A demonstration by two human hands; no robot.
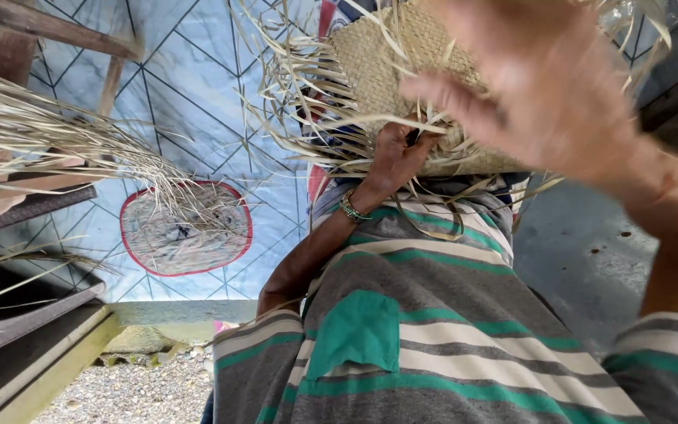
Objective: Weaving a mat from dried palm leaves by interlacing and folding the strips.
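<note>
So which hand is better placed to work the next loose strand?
Right, probably. The right hand is open and free, over the weave. The left hand is closed on the weave's lower edge, steadying it.

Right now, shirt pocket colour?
Solid teal green pocket on a grey, cream and green striped shirt; head view.

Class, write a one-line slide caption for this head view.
Left hand grips a half-woven straw mat with loose strand ends, while the blurred right hand hovers open in front.
</note>
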